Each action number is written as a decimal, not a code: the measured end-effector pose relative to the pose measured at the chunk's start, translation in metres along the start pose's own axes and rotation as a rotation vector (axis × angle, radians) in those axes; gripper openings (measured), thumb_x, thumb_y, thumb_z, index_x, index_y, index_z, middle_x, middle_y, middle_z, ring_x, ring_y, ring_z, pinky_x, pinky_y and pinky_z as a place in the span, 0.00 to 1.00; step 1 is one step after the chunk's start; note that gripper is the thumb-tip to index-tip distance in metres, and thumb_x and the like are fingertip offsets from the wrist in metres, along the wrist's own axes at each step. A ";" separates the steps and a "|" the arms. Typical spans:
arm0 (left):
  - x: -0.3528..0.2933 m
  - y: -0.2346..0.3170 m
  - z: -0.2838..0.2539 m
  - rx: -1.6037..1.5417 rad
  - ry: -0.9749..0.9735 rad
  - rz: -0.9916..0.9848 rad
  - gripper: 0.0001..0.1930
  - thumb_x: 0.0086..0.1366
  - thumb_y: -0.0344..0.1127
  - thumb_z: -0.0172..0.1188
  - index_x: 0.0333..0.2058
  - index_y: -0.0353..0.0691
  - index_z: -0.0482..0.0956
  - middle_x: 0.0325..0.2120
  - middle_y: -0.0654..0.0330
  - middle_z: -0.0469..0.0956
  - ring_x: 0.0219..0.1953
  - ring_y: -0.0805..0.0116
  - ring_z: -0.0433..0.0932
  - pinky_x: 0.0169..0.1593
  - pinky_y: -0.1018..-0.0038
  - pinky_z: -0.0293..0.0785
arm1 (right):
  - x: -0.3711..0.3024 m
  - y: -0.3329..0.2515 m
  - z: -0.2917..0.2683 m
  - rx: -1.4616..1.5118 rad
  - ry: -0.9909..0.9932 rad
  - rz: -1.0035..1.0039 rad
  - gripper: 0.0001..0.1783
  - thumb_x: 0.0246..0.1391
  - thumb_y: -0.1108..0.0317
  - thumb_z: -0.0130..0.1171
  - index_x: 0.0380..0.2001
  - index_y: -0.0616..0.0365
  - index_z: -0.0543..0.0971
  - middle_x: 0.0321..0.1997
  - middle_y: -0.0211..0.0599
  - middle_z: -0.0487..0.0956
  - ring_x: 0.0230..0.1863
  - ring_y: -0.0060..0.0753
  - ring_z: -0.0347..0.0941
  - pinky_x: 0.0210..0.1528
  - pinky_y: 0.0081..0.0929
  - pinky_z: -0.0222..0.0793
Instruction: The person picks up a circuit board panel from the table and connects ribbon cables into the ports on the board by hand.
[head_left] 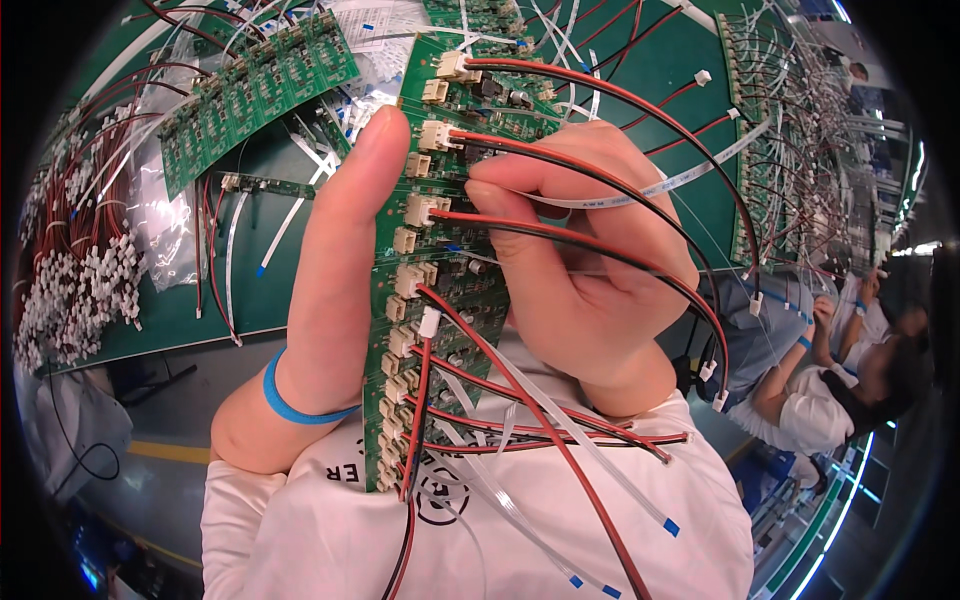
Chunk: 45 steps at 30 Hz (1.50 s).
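A long green circuit board panel point(385, 262) stands tilted in front of my chest, a row of cream sockets along its left edge. My left hand point(340, 215), a blue band at its wrist, is closed on that edge; its thumb lies along the board and its other fingers are hidden. With thumb and forefinger my right hand point(610, 250) pinches a white flat ribbon cable point(625, 198) close to the board's face. Whether the cable's end sits in a connector cannot be seen. Red-and-black wire leads point(600, 255) run from several sockets, some arching over my right hand.
More board panels point(265, 100) lie on the green table point(690, 140), one with leads at the right point(740, 150). Bundled red wires with white plugs point(85, 290) hang at the left by a clear plastic bag point(165, 215). Co-workers point(810, 390) sit at the right.
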<state>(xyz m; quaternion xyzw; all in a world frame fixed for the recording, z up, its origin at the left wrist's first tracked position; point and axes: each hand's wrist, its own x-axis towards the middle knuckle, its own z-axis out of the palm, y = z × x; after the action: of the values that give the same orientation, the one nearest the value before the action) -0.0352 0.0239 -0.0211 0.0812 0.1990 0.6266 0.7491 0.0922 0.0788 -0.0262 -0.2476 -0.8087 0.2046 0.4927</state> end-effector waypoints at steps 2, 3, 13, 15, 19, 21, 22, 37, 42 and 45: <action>0.000 0.000 0.001 0.001 0.010 0.000 0.21 0.66 0.49 0.40 0.45 0.39 0.70 0.38 0.62 0.75 0.39 0.76 0.74 0.42 0.79 0.69 | 0.000 0.002 0.001 0.043 0.007 -0.026 0.09 0.33 0.85 0.62 0.24 0.68 0.78 0.24 0.40 0.75 0.26 0.31 0.69 0.28 0.23 0.63; 0.000 -0.001 0.001 0.002 0.013 -0.003 0.21 0.66 0.49 0.40 0.45 0.39 0.70 0.38 0.62 0.75 0.39 0.76 0.74 0.42 0.79 0.69 | 0.000 0.003 0.001 0.042 0.007 -0.026 0.09 0.33 0.85 0.62 0.24 0.68 0.78 0.24 0.40 0.75 0.26 0.31 0.69 0.28 0.23 0.63; 0.001 -0.006 0.000 0.072 0.091 -0.032 0.22 0.66 0.51 0.39 0.45 0.39 0.70 0.37 0.63 0.74 0.37 0.78 0.73 0.41 0.79 0.69 | -0.007 0.007 0.008 0.015 0.053 -0.023 0.08 0.33 0.83 0.62 0.23 0.63 0.78 0.23 0.37 0.75 0.26 0.32 0.69 0.29 0.23 0.64; 0.001 -0.005 -0.001 0.086 0.084 -0.033 0.23 0.66 0.52 0.39 0.45 0.39 0.70 0.37 0.63 0.74 0.37 0.78 0.73 0.40 0.79 0.69 | -0.007 0.008 0.009 0.017 0.058 -0.037 0.09 0.32 0.84 0.61 0.22 0.62 0.78 0.23 0.36 0.76 0.26 0.33 0.70 0.29 0.25 0.65; 0.000 -0.006 0.001 0.086 0.090 -0.048 0.24 0.66 0.53 0.37 0.45 0.38 0.70 0.36 0.63 0.74 0.36 0.78 0.73 0.40 0.79 0.69 | -0.009 0.008 0.008 0.022 0.017 -0.029 0.09 0.31 0.84 0.61 0.22 0.63 0.78 0.23 0.36 0.76 0.26 0.33 0.70 0.30 0.25 0.65; 0.000 -0.005 -0.003 0.064 0.047 -0.072 0.24 0.66 0.53 0.37 0.45 0.38 0.70 0.37 0.63 0.74 0.37 0.77 0.73 0.40 0.79 0.69 | -0.011 0.007 0.010 0.034 0.043 0.007 0.09 0.32 0.85 0.60 0.22 0.63 0.78 0.23 0.36 0.77 0.26 0.33 0.70 0.30 0.25 0.65; -0.001 -0.005 -0.005 0.041 0.005 -0.096 0.25 0.67 0.53 0.36 0.46 0.37 0.70 0.37 0.63 0.74 0.38 0.77 0.73 0.41 0.79 0.69 | -0.012 0.006 0.010 0.035 0.043 0.007 0.09 0.32 0.85 0.60 0.22 0.63 0.78 0.23 0.36 0.77 0.26 0.33 0.70 0.30 0.25 0.65; -0.013 0.000 0.015 0.287 0.157 -0.082 0.29 0.63 0.60 0.38 0.44 0.39 0.70 0.31 0.61 0.76 0.29 0.74 0.75 0.29 0.79 0.74 | -0.003 -0.008 -0.014 0.137 -0.096 0.154 0.12 0.29 0.81 0.66 0.25 0.66 0.79 0.26 0.37 0.77 0.29 0.32 0.71 0.35 0.28 0.65; -0.014 -0.001 0.011 0.220 0.137 -0.072 0.29 0.62 0.61 0.39 0.43 0.39 0.71 0.32 0.60 0.76 0.30 0.73 0.75 0.31 0.78 0.74 | -0.002 -0.004 -0.017 0.093 -0.114 0.021 0.11 0.30 0.78 0.66 0.24 0.65 0.80 0.28 0.38 0.78 0.31 0.34 0.72 0.43 0.37 0.62; -0.013 -0.002 0.010 0.201 0.130 -0.104 0.28 0.62 0.60 0.39 0.43 0.39 0.71 0.32 0.61 0.76 0.30 0.74 0.75 0.31 0.78 0.74 | -0.003 -0.002 -0.017 0.040 -0.111 -0.044 0.09 0.31 0.79 0.65 0.23 0.65 0.79 0.27 0.38 0.77 0.30 0.34 0.72 0.42 0.35 0.63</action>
<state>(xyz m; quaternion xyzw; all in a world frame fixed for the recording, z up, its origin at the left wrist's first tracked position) -0.0310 0.0126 -0.0101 0.1047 0.3126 0.5677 0.7543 0.1079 0.0769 -0.0202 -0.2081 -0.8359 0.2231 0.4563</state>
